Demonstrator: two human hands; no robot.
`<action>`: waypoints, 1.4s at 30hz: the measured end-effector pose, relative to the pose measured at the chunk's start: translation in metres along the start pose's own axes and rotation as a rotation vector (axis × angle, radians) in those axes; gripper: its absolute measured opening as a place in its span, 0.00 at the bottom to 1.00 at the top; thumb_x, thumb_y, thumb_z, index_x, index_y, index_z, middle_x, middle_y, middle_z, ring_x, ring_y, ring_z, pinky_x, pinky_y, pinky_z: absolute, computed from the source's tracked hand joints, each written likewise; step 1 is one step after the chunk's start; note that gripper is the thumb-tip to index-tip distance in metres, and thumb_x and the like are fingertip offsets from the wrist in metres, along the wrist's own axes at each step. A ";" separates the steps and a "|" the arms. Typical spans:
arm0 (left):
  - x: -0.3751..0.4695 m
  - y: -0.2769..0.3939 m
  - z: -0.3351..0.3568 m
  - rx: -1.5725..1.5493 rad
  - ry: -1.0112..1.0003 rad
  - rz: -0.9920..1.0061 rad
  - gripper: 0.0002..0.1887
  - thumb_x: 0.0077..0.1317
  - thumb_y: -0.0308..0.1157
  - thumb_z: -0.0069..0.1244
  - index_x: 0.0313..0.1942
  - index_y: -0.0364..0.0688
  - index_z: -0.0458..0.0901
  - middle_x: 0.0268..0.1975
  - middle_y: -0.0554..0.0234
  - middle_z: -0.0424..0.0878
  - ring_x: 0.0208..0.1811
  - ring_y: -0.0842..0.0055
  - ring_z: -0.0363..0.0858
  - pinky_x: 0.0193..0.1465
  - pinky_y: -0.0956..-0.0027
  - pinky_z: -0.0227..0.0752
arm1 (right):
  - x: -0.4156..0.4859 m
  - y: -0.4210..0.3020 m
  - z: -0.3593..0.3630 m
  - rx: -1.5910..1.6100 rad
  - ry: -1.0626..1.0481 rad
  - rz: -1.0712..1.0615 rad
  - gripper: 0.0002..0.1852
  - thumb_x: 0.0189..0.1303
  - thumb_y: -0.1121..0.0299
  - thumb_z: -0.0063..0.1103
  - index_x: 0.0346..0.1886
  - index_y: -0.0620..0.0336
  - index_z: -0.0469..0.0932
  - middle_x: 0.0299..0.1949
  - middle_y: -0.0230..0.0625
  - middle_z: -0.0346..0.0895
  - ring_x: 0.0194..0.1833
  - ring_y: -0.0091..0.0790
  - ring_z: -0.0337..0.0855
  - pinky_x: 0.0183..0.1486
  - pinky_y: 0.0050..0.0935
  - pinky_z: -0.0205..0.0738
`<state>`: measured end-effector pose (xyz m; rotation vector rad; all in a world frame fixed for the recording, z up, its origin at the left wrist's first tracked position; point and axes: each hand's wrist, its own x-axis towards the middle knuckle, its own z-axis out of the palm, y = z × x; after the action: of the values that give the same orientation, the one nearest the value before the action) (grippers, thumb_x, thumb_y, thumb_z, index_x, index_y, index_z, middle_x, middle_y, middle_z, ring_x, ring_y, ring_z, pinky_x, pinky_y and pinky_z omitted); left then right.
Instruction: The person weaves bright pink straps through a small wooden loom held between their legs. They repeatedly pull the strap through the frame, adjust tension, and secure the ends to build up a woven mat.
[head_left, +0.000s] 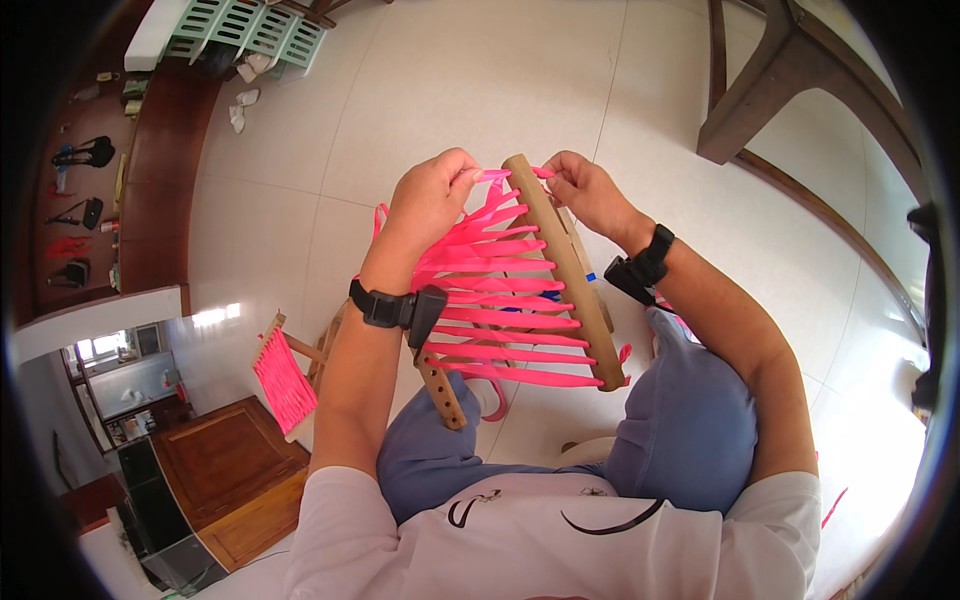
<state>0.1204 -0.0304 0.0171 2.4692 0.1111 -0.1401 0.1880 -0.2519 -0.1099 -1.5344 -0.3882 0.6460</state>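
Note:
A wooden bar with a row of holes (566, 277), part of a small wooden frame, slants between my hands above my knees. Pink fabric strips (502, 319) run from its holes toward a second drilled bar (442, 390) at the lower left. Near the top end of the first bar, my left hand (435, 191) pinches a pink strip on the left side. On the other side, my right hand (581, 187) pinches a pink strip end close to the bar. A short loose pink end hangs at the bar's lower tip. My left forearm hides part of the strips.
A similar frame strung with pink strips (285, 386) stands at the left, near a wooden cabinet (225, 457). Dark wooden furniture legs (750, 97) rise at the upper right. White shoes (238, 112) lie on the tiled floor beside a green slotted rack (247, 30).

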 end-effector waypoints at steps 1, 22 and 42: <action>0.000 0.000 0.000 0.007 0.016 0.035 0.08 0.73 0.34 0.53 0.40 0.38 0.81 0.27 0.58 0.80 0.26 0.70 0.78 0.33 0.65 0.71 | -0.001 0.000 0.001 -0.013 0.004 0.004 0.09 0.72 0.68 0.56 0.48 0.64 0.77 0.35 0.33 0.80 0.38 0.24 0.78 0.43 0.28 0.75; 0.008 0.005 0.025 -0.146 0.072 0.047 0.10 0.75 0.33 0.50 0.48 0.38 0.82 0.28 0.57 0.81 0.28 0.73 0.75 0.35 0.67 0.71 | -0.004 -0.024 -0.015 0.066 -0.135 0.246 0.17 0.76 0.61 0.55 0.48 0.70 0.77 0.36 0.37 0.80 0.36 0.29 0.82 0.41 0.28 0.81; 0.005 0.019 0.030 0.021 0.046 0.142 0.12 0.76 0.31 0.47 0.55 0.45 0.84 0.33 0.56 0.85 0.29 0.68 0.80 0.36 0.65 0.73 | 0.002 -0.026 -0.015 -0.034 0.028 0.044 0.12 0.70 0.66 0.61 0.44 0.67 0.84 0.36 0.33 0.85 0.39 0.23 0.81 0.46 0.26 0.77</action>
<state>0.1251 -0.0637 0.0045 2.4924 -0.0461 -0.0232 0.2020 -0.2606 -0.0853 -1.5862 -0.3464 0.6550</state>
